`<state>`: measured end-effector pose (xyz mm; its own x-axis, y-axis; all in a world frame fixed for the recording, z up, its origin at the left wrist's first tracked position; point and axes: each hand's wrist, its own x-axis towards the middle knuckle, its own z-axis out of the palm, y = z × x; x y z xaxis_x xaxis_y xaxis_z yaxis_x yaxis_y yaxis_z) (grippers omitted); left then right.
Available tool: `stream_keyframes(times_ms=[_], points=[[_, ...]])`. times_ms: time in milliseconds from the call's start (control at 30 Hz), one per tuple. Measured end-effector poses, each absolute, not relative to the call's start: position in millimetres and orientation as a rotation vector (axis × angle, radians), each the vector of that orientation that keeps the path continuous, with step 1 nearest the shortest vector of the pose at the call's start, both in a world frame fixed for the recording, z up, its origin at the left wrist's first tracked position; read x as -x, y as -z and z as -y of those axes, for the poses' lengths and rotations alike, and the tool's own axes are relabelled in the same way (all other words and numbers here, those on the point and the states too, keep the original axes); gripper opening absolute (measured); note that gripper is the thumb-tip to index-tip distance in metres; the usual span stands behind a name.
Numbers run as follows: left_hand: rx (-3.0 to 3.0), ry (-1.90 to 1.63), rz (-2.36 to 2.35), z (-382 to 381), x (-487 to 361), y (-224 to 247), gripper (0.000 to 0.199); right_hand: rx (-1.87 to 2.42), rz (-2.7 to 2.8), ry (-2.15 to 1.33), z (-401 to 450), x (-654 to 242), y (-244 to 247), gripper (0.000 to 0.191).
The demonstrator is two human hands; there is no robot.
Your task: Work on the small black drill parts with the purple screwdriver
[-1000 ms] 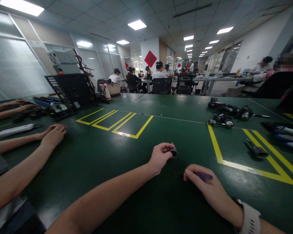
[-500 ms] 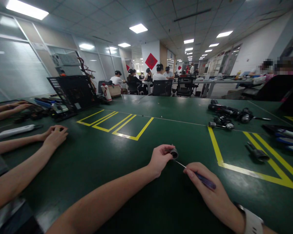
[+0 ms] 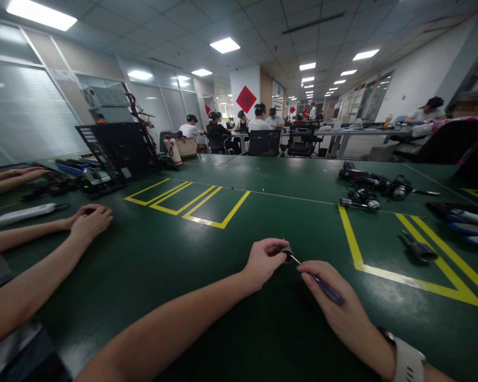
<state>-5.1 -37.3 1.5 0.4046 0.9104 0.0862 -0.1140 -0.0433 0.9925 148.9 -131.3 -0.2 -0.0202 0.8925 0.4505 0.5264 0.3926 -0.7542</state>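
Note:
Between the thumb and fingers of my left hand (image 3: 265, 261) is a small dark round part (image 3: 287, 253), its open end turned toward me. My right hand (image 3: 329, 289) grips a screwdriver (image 3: 327, 289) with a purple handle. The thin metal shaft points up and left, and its tip is at the mouth of the round part; how deep it reaches is hidden. Both hands are over the green table (image 3: 207, 313). A similar dark part with a thin stem (image 3: 421, 249) lies to the right, by the yellow tape.
Dark tools (image 3: 382, 185) lie at the back right, with blue-and-white handles (image 3: 470, 229) at the right edge. Another person's hands (image 3: 91, 218) rest at the left near a white tool (image 3: 24, 213). Behind them stands a black panel (image 3: 123, 148).
The screwdriver has moved up and left with my right hand, its tip now at the part's mouth. The round part has shifted slightly right and tilted in my left hand.

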Motion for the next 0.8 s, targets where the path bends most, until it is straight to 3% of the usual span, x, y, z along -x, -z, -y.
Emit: stream_keyframes(times_ms=[800], points=[[-1.521, -1.111, -0.735, 35.2, 1.8, 6.9, 0.021, 1.262, 1.777, -0.410, 134.2, -147.9, 2.0, 0.019]])
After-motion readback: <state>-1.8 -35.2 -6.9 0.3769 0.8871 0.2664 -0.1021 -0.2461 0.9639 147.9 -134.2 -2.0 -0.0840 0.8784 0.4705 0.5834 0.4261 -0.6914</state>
